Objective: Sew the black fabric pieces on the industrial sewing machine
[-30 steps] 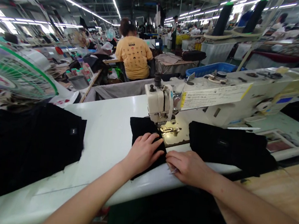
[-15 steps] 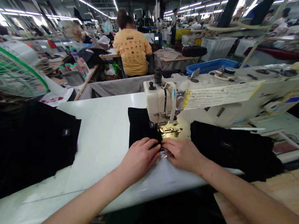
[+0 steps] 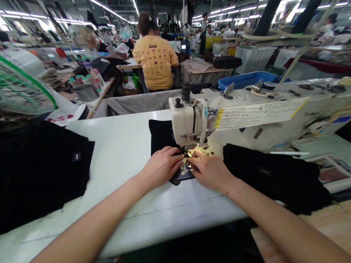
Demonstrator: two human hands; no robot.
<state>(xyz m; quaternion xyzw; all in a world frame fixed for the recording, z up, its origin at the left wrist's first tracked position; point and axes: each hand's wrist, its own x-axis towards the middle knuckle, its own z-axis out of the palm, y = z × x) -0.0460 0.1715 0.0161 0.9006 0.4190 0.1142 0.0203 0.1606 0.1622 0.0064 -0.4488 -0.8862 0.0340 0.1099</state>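
Left hand (image 3: 160, 166), flat with fingers together, presses black cloth (image 3: 161, 136) under the sewing machine (image 3: 262, 95) needle at 12 o'clock. Right hand (image 3: 209, 170) at its 3 o'clock, fingertips curled on the cloth; cannot tell if pinching. Machine's paper label (image 3: 260, 113): writing illegible.

The sewing machine (image 3: 260, 111) stands on the counter (image 3: 122, 151), its head over a cloth piece (image 3: 160, 136). The left hand (image 3: 160, 168) lies on that piece and the right hand (image 3: 209, 169) just beside it, both before the head. A cloth stack (image 3: 25, 173) lies well to the left, a cloth pile (image 3: 275, 172) to the right under the machine's arm. A fan (image 3: 6, 82) stands behind the stack, and a seated person (image 3: 154, 63) is behind the counter.
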